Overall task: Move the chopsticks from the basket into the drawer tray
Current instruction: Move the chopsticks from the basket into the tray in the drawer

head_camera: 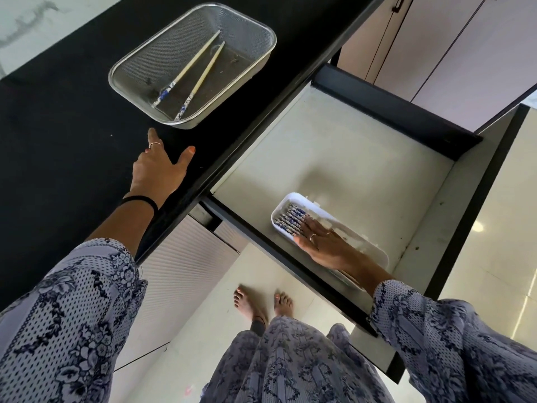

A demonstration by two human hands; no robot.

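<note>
2 chopsticks (194,71) lie in the basket (162,24); the left hand (158,167) hovers empty, fingers spread, while the right hand (322,245) presses flat on chopsticks in the tray (377,254).

Bare black bench (72,117) between the left hand (158,167) and the mesh basket (263,27), nothing lying in that stretch. Basket open at the top, only two chopsticks (200,55) inside, raised rim all round. Drawer (319,146) pulled out wide, broad bare floor beyond the white tray (377,253). Tray tucked close to the drawer's near wall, right hand (322,247) flat over its middle, covering most of the chopstick bundle (290,218). Dark drawer walls standing up on every side, bench edge overhanging at the left.
</note>
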